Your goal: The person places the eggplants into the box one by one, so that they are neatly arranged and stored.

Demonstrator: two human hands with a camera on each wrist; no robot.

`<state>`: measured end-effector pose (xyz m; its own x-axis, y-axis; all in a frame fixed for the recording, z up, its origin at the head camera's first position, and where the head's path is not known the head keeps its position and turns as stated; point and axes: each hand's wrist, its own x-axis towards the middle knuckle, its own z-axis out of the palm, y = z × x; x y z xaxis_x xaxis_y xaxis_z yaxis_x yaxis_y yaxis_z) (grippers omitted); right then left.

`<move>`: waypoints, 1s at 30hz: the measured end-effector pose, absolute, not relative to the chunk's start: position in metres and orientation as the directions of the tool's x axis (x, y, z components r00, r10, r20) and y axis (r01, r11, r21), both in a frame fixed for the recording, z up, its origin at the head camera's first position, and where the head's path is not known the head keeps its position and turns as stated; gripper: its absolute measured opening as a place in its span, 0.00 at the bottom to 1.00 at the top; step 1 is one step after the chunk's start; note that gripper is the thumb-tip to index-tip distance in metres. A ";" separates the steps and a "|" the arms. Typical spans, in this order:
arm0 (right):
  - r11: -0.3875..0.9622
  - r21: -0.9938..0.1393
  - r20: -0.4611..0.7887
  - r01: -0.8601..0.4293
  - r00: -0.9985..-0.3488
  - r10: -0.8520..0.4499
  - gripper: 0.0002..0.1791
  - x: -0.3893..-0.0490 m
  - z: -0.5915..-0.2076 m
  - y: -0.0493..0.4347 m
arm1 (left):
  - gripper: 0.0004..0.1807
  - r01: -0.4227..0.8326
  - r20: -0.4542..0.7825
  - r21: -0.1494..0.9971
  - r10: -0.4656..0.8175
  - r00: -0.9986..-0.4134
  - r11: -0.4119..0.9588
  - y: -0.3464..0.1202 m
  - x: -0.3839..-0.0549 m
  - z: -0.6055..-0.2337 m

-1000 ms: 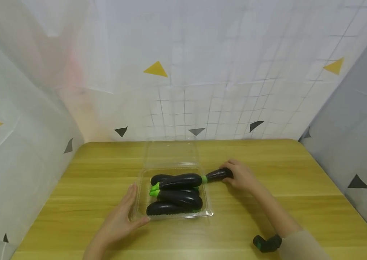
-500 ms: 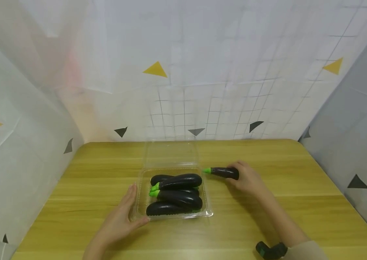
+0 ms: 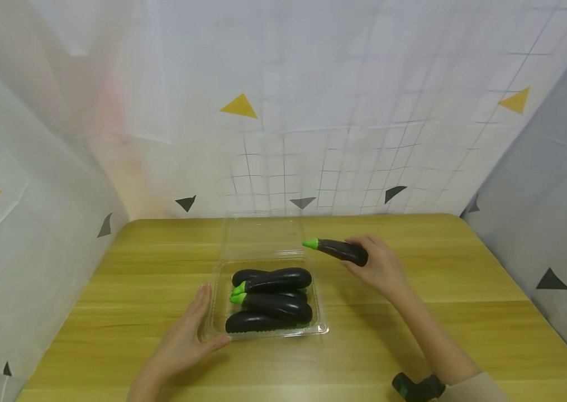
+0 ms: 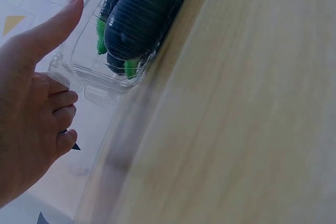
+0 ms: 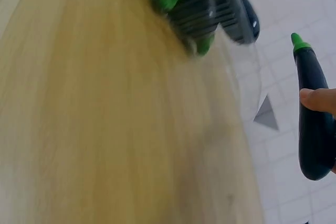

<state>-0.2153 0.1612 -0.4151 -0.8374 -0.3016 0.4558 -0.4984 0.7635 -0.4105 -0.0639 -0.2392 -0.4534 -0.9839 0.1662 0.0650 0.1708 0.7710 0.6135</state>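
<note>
My right hand (image 3: 382, 269) grips an eggplant (image 3: 338, 249) by its thick end, lifted above the table to the right of a clear plastic clamshell box (image 3: 324, 324). Its green stem end points left, toward the box's lid. In the right wrist view the thumb (image 5: 317, 99) lies across the dark body of the eggplant. Several eggplants (image 3: 278, 306) lie piled inside the box. At the box's left side rests my left hand (image 3: 182, 338), fingers straight along the wall and thumb spread to the front corner. The left wrist view shows the thumb (image 4: 55, 30) extended beside the box.
The clear lid (image 3: 263, 237) stands folded back behind the box. Under everything is a wooden table (image 3: 464, 312), with pale sheets (image 3: 363, 111) hanging behind it and at both sides. A dark bent object (image 3: 416, 388) shows by the right sleeve.
My right hand has drawn the eggplant away from the box's right edge, then raised it and tilted its stem end up. The left hand and the box have stayed put.
</note>
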 end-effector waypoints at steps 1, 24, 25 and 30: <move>0.754 -0.417 0.466 -0.507 -0.832 -0.301 0.28 -0.213 -0.411 0.159 | 0.59 0.172 0.066 0.613 0.167 -0.984 0.771 -0.239 -0.064 -0.453; 0.608 -0.371 0.546 -0.702 -0.694 -0.469 0.25 -0.197 -0.382 0.092 | 0.60 0.181 0.077 0.594 0.169 -0.983 0.784 -0.238 -0.064 -0.451; 0.606 -0.370 0.544 -0.705 -0.693 -0.474 0.25 -0.197 -0.382 0.090 | 0.60 0.182 0.077 0.593 0.169 -0.983 0.785 -0.237 -0.064 -0.450; 0.570 -0.349 0.557 -0.744 -0.654 -0.512 0.25 -0.201 -0.380 0.077 | 0.60 0.177 0.073 0.591 0.167 -0.983 0.787 -0.237 -0.063 -0.450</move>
